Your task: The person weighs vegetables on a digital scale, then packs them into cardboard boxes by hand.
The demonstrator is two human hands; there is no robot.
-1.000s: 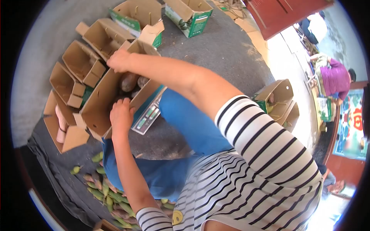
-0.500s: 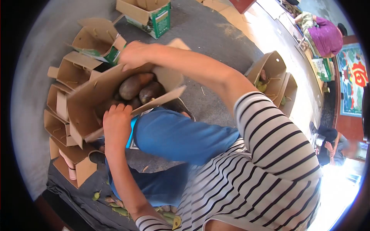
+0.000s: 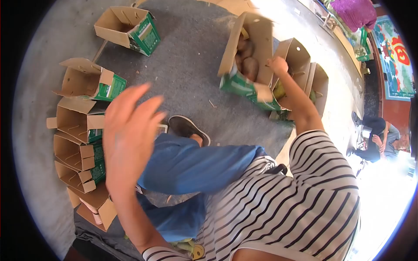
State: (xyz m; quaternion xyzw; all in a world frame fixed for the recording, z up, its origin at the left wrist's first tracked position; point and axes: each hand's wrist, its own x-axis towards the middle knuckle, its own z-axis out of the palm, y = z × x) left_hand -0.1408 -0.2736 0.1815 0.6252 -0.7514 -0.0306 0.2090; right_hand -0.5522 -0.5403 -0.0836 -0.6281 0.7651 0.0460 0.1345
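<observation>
My left hand (image 3: 128, 130) is raised near the camera, blurred, with its fingers spread and nothing in them. It hides part of the cartons on the left. My right hand (image 3: 278, 66) is closed on the right rim of a green and brown cardboard box (image 3: 237, 87). Inside that box lie several dark, rounded fruits or vegetables (image 3: 249, 67). The box is tilted and stands against another open carton (image 3: 298, 54) holding yellow-green produce (image 3: 279, 90).
Several open cartons (image 3: 69, 150) form a row at the left. Another carton (image 3: 128, 27) stands at the upper left. My shod foot (image 3: 187, 128) is on the grey floor (image 3: 187, 69). A person in purple (image 3: 352, 13) and a seated person (image 3: 379, 139) are at the right.
The filled box has moved from the left, beside my legs, to the upper right next to the other cartons. My left hand has let go of it; my right hand has moved right with it.
</observation>
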